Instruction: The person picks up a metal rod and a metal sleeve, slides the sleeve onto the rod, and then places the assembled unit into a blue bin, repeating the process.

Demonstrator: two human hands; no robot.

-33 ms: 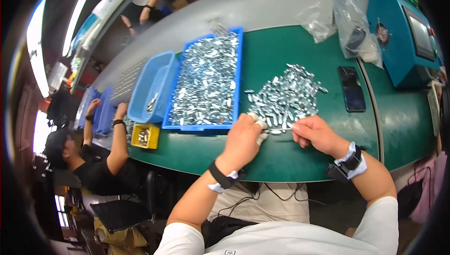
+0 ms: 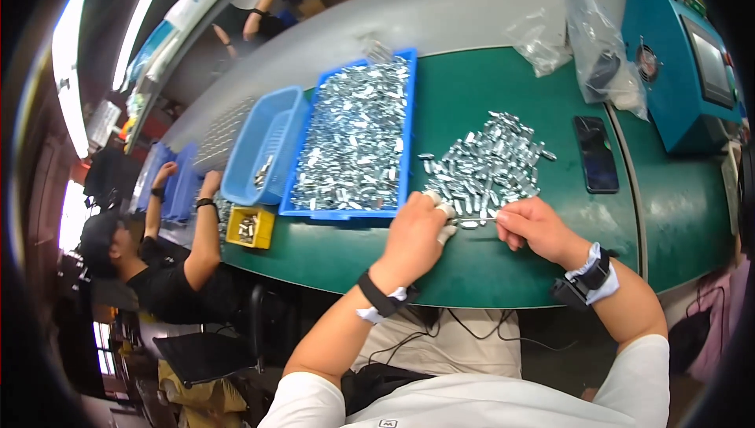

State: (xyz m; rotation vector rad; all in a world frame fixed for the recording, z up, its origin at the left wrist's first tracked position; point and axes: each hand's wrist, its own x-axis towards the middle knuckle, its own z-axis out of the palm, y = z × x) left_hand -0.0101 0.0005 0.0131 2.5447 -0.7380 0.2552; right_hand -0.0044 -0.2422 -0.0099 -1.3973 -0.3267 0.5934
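My left hand (image 2: 417, 229), with pale covers on some fingertips, is closed at the near edge of a loose pile of small silvery metal parts (image 2: 489, 162). What its fingers pinch is hidden. Across from it, my right hand (image 2: 536, 227) has thumb and forefinger pressed together on a thin metal rod (image 2: 481, 220). The rod spans the gap toward the left fingertips. Just left of the pile, a blue tray (image 2: 407, 125) is filled with many similar metal parts.
Beyond the tray stand a light-blue basket (image 2: 250, 145) and a small yellow bin (image 2: 259, 235), both holding metal pieces. A phone (image 2: 596, 154), clear plastic bags (image 2: 586, 47) and a teal machine (image 2: 668, 51) are to the right. A co-worker (image 2: 173, 263) sits at the left.
The whole view has shifted slightly, so the scene appears a little farther right and lower. Both hands keep nearly the same pose by the pile.
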